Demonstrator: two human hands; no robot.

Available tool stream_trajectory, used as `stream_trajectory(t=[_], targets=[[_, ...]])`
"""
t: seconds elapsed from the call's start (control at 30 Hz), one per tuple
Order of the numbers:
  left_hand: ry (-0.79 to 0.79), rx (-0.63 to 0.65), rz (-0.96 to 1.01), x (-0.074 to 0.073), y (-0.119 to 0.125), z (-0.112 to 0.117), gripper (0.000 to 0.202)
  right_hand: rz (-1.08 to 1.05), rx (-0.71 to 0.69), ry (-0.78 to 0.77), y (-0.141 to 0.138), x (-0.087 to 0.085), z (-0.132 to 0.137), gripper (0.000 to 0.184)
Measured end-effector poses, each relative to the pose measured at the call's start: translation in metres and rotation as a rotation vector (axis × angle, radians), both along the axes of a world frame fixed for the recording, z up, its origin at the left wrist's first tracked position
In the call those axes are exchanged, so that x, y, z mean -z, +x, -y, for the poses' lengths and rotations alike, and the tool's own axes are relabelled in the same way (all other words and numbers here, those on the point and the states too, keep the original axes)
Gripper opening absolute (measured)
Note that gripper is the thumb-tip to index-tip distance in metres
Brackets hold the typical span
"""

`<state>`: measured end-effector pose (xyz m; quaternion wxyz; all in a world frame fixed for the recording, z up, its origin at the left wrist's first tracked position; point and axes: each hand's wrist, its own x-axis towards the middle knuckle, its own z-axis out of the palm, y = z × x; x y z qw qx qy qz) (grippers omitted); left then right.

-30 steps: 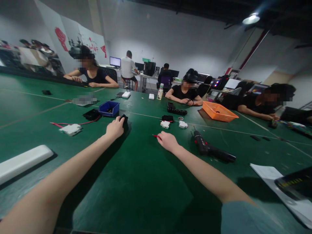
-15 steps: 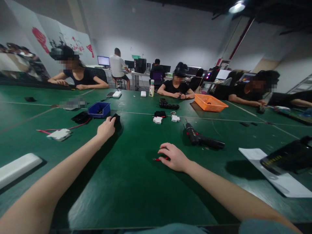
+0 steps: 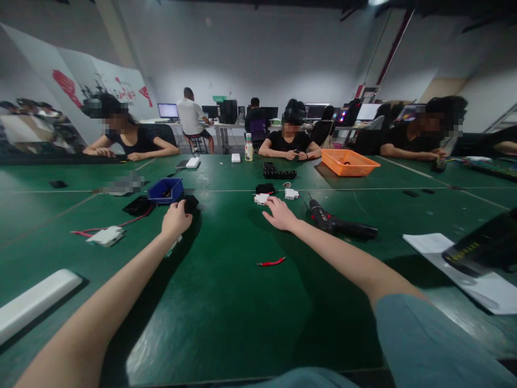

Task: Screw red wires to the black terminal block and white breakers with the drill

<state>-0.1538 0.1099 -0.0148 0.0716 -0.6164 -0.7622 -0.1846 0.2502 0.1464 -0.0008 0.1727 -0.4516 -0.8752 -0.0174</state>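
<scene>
My left hand (image 3: 176,218) is closed round a small black part (image 3: 191,204) on the green table, in front of a blue bin (image 3: 165,191). Part of a white and green piece (image 3: 174,246) peeks out beside my left wrist. Further right, my right hand (image 3: 279,214) reaches forward with fingers stretched, the tips at the edge of a white block (image 3: 261,199) that looks like a circuit breaker. Whether they grip it cannot be made out. A second white block (image 3: 291,194) lies just beyond. Nearer me is a short red wire (image 3: 271,262) with metal ends.
A black cordless drill (image 3: 341,222) lies right of my right hand. At left are a wired white block (image 3: 106,236) and a long white case (image 3: 38,302). An orange basket (image 3: 350,163) stands further back. People sit across the table; a black bottle-like object (image 3: 480,248) is at right.
My right hand has moved forward from the red wire to the white block, leaving the wire on the table. My left hand stays at the black part. The view has shifted slightly.
</scene>
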Motion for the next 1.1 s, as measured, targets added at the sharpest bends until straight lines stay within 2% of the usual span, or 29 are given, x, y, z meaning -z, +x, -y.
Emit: stream_trajectory(t=[0.1,0.17,0.3,0.43,0.57,0.73,0.83,0.93,1.1], targets=[[0.047,-0.045,-0.051,0.003,-0.001,-0.002,0.060,0.025,0.012,-0.025,-0.013,-0.002,-0.043,0.052],[0.066,-0.079,-0.071,0.006,-0.002,-0.003,0.058,0.045,0.012,-0.052,-0.016,0.001,-0.059,0.056],[0.066,-0.100,-0.083,0.010,-0.002,-0.006,0.057,0.101,0.003,-0.087,-0.013,0.009,-0.060,0.062],[0.039,-0.091,-0.045,0.012,-0.001,-0.008,0.059,0.161,-0.021,-0.070,-0.008,0.007,-0.030,0.069],[0.017,-0.089,0.004,0.014,-0.003,-0.009,0.061,0.187,-0.061,-0.049,0.002,0.001,0.024,0.067],[-0.013,-0.067,0.047,0.016,-0.005,-0.012,0.062,0.022,-0.164,-0.106,0.034,0.001,0.103,0.058],[-0.041,-0.052,0.065,0.018,-0.008,-0.015,0.070,-0.085,-0.170,-0.190,0.053,0.001,0.134,0.053],[-0.071,-0.042,0.078,0.020,-0.010,-0.018,0.079,-0.151,-0.179,-0.262,0.059,0.000,0.144,0.052],[-0.107,-0.023,0.077,0.021,-0.013,-0.021,0.087,-0.199,-0.194,-0.307,0.053,-0.001,0.132,0.052]])
